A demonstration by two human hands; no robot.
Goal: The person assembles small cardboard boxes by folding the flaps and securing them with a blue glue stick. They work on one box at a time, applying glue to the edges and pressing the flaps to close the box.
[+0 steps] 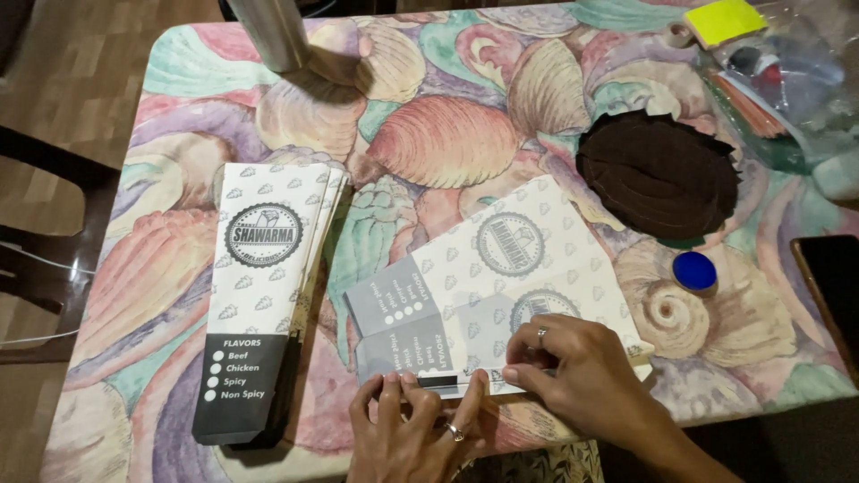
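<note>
A flat white printed paper sheet with grey panels and round stamps lies on the table near the front edge. My left hand pinches its near flap with thumb and fingers, a ring on one finger. My right hand presses flat on the same folded edge, fingertips beside the left hand's, also wearing a ring. A stack of long narrow paper sleeves with a black bottom panel lies to the left, apart from both hands.
The table wears a shell-pattern cloth. A pile of dark brown scalloped discs sits at the right, a small blue cap below it. Yellow sticky notes, plastic bags, a dark phone, a metal pole.
</note>
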